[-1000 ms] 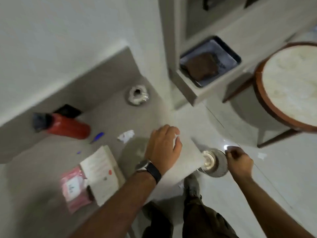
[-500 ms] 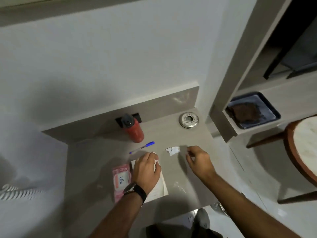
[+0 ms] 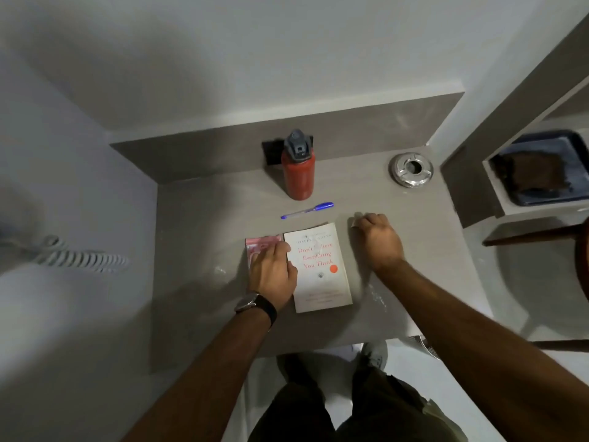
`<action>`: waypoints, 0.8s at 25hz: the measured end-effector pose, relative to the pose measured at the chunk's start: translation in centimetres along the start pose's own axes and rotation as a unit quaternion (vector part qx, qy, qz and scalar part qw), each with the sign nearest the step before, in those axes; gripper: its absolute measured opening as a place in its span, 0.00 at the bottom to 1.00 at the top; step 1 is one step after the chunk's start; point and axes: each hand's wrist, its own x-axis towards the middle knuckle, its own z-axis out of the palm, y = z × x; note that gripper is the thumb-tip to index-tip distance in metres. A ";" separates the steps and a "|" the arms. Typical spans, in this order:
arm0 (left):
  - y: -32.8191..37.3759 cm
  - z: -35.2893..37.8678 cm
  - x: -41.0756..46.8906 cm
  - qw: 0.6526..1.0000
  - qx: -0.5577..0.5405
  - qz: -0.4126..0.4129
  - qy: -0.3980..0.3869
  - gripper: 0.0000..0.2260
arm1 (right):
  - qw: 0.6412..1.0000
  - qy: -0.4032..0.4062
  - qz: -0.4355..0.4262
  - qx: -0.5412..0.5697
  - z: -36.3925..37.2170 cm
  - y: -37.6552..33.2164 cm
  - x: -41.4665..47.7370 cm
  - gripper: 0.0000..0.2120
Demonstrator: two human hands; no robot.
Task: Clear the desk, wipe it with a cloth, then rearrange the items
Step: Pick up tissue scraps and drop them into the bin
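Observation:
The grey desk carries a red bottle with a grey cap, a blue pen, a white book, a pink packet and a metal ashtray. My left hand, with a watch on its wrist, lies on the pink packet just left of the book and covers most of it. To the right of the book, my right hand is curled over a crumpled white paper scrap; only a sliver of the scrap shows at the fingertips.
A dark blue tray holding a brown cloth sits on a lower shelf to the right. A round wooden table edge shows at far right. A white coiled cord hangs at left. A black socket sits behind the bottle.
The view has swung from the floor back to the desk. My left hand has moved from the book onto the pink packet. My right hand has reached the paper scrap and closed over it.

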 end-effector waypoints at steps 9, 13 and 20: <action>2.2 -0.8 -0.7 0.994 0.098 0.038 -0.022 0.14 | 0.956 0.172 0.115 0.206 -4.2 4.9 -6.6 0.09; 8.7 0.1 0.8 0.989 0.092 0.109 -0.024 0.12 | 0.879 0.240 0.285 0.296 -6.8 13.1 -13.4 0.06; 24.3 7.3 2.6 0.969 0.043 0.236 -0.051 0.12 | 0.777 0.205 0.513 0.302 -3.9 26.6 -23.2 0.09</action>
